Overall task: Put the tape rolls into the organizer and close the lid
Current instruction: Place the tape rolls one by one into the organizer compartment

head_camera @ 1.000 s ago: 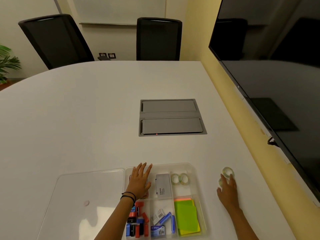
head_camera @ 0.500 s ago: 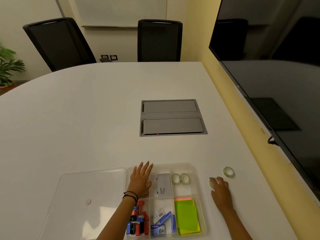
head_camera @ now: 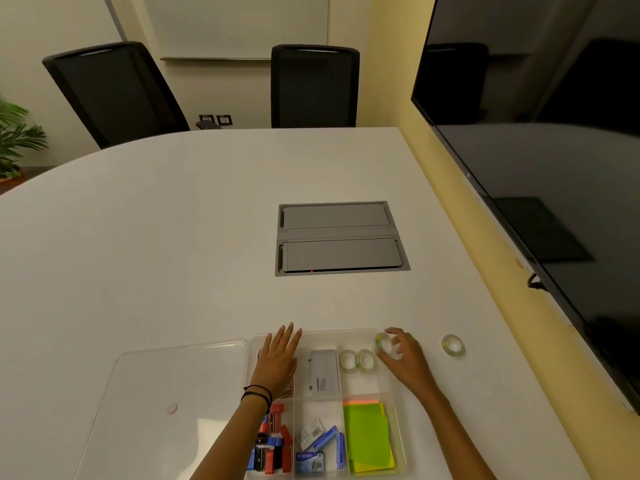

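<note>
A clear plastic organizer [head_camera: 346, 332] with several compartments lies at the table's near edge. Its clear lid [head_camera: 166, 393] lies flat to the left. Two tape rolls [head_camera: 356, 360] stand in the far right compartment. My right hand [head_camera: 407, 360] holds a third tape roll [head_camera: 382, 342] over the organizer's right rim, just above that compartment. Another tape roll [head_camera: 453, 345] lies on the table to the right of the organizer. My left hand [head_camera: 278, 358] rests flat, fingers spread, on the far left compartment.
Other compartments hold a grey box [head_camera: 323, 374], green and orange sticky notes [head_camera: 367, 434], red and black clips [head_camera: 272, 445] and blue staple boxes [head_camera: 317, 445]. A grey cable hatch [head_camera: 341, 239] sits mid-table. A large dark screen [head_camera: 554, 168] lines the right wall.
My right hand picked up one of the two tape rolls lying on the table and carried it left to the organizer's right rim. My left hand stayed in place.
</note>
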`<control>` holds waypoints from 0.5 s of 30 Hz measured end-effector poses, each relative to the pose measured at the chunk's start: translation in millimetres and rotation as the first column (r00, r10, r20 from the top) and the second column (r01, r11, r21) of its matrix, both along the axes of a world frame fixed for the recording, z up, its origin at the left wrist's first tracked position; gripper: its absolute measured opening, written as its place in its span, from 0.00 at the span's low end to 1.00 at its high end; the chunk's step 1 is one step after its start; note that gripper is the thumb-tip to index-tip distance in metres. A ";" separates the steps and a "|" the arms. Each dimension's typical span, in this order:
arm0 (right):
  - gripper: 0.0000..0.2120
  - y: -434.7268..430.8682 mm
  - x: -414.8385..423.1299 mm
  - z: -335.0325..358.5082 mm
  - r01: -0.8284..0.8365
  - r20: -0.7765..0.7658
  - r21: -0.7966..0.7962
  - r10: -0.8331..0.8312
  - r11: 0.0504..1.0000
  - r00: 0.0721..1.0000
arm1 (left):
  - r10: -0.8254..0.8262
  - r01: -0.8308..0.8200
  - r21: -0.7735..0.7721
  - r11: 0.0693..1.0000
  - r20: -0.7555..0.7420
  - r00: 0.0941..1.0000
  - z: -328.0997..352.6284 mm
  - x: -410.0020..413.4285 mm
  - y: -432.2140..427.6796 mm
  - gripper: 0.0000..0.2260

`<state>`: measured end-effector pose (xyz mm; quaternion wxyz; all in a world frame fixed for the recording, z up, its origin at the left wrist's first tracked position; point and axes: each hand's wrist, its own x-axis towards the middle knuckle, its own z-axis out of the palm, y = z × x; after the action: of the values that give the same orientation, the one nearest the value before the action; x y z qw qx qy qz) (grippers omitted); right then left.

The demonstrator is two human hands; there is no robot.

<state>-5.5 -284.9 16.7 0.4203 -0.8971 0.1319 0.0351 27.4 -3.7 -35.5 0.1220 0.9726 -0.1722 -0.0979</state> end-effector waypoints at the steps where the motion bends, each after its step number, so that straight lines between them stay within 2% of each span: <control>1: 0.20 7.9 2.0 1.7 -0.058 -0.001 0.034 0.058 0.998 0.998 | 0.001 -0.001 -0.010 1.000 0.005 1.000 0.6 -0.1 -0.1 0.25; 4: 0.19 31.4 3.0 -0.9 -0.214 -0.068 0.070 0.219 0.974 0.973 | 0.000 0.000 -0.009 1.000 -0.002 1.000 -1.1 -0.5 0.7 0.25; 7: 0.20 49.1 -0.5 -12.4 -0.309 -0.197 -0.020 0.299 0.951 0.934 | 0.000 0.001 0.020 1.000 -0.025 1.000 -2.5 1.4 1.7 0.25; 11: 0.22 60.4 -7.4 -25.5 -0.350 -0.373 -0.101 0.291 0.931 0.881 | 0.005 -0.004 0.039 0.999 -0.032 0.999 -4.6 1.4 3.4 0.25; 15: 0.22 64.2 -5.5 -26.4 -0.353 -0.407 -0.118 0.279 0.928 0.870 | 0.012 -0.011 0.029 1.000 -0.023 1.000 -5.5 0.4 3.8 0.26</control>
<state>-11.0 -220.7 -9.7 0.2881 -0.9177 0.0652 0.2657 27.8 0.1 -41.0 0.1103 0.9740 -0.1638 -0.1111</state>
